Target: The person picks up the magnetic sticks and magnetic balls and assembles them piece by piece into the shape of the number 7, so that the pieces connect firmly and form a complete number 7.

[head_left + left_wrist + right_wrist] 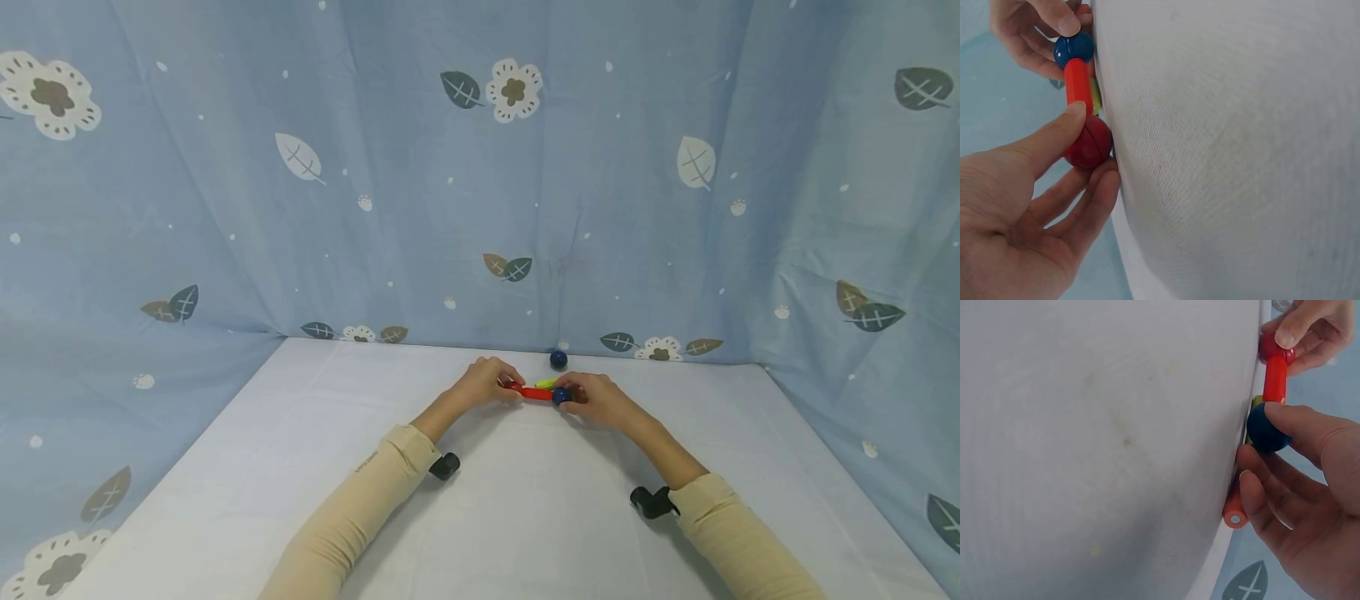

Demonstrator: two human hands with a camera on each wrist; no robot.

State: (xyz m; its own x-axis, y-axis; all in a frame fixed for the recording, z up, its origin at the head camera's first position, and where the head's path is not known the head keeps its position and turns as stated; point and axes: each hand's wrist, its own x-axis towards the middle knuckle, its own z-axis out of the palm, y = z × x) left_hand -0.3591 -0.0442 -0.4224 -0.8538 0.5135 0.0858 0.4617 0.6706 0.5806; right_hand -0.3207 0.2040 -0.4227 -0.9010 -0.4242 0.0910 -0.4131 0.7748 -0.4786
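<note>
In the head view's lower middle, a red ball (1090, 145) is pinched by the left hand (483, 382) and a blue ball (1267, 429) by the right hand (600, 402), apparently to steady the red rod (1077, 81) between.

Red rod (1077, 82) between red ball (1091, 142) and blue ball (1074, 50)
Your left hand (1029, 212) pinches the red ball, your right hand (1019, 34) the blue, near the surface (1229, 150) edge.

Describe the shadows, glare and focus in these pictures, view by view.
Head: soft-edged shadows on the white tabletop; left wrist: a small glint on the blue ball; right wrist: tabletop softly blurred, a dim shadow darkening its lower part.
</note>
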